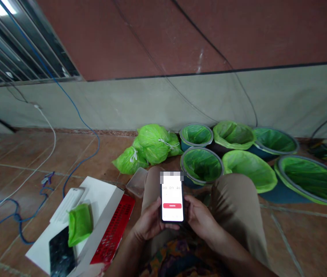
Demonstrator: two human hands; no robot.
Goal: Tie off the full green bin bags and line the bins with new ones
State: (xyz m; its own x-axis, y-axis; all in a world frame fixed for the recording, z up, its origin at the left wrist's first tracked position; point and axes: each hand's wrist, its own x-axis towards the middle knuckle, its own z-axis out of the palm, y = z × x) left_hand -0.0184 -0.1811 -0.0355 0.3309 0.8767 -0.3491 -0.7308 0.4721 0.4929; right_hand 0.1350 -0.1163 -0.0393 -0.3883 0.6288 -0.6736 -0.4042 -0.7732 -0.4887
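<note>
A smartphone (172,214) is held upright over my lap, its bright screen showing a timer and a red button. My left hand (149,220) is closed around its left side and lower edge. On the opposite side, my right hand (200,216) grips the phone's right edge with the thumb along it. To the left of my knees stands a white box (100,191) carrying a folded green plastic bag (80,224), a dark flat device (62,252) and a white packet (67,206). A red perforated basket (114,227) is beside that box.
Several bins with green liners stand ahead and to the right, among them a near bin (201,164) and a large right bin (310,179). Tied green bags (153,144) lie by the wall. A clear plastic container (137,182) and a blue cable (78,159) are on the tiled floor.
</note>
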